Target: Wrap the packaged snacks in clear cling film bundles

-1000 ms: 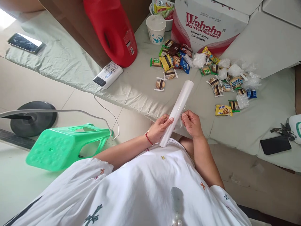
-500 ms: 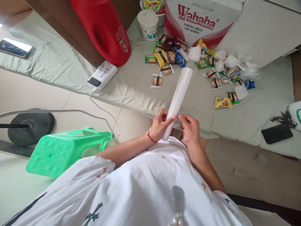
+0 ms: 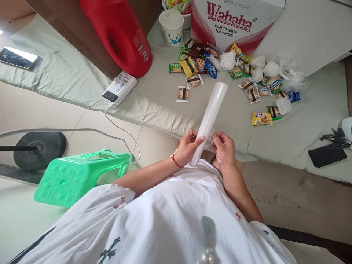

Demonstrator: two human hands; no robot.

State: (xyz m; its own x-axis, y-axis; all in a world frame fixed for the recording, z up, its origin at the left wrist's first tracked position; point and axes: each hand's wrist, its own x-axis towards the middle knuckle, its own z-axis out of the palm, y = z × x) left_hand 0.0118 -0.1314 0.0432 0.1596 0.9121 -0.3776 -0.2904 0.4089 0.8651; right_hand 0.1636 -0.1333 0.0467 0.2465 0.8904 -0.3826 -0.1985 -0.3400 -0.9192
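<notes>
A long white roll of clear plastic film (image 3: 210, 115) slants up from my lap toward the bed. My left hand (image 3: 187, 146) is wrapped round its lower part. Beside the roll, my right hand (image 3: 223, 147) has its fingers pinched at the roll's edge, apparently on the loose film end, though the film is too thin to see clearly. Beyond the roll's far end, several small wrapped snacks (image 3: 198, 66) and clear little bags (image 3: 271, 69) lie scattered on the pale green bedsheet (image 3: 154, 99).
A red jug (image 3: 121, 33), a paper cup (image 3: 172, 27) and a Wahaha carton (image 3: 233, 22) stand at the back. A white power bank (image 3: 119, 88) with a cable lies at the bed edge. A green plastic stool (image 3: 79, 174) lies tipped on the floor. A black phone (image 3: 327, 156) is at right.
Both hands have stayed on the roll; my right hand's fingers shifted slightly along its edge. The view moved a little.
</notes>
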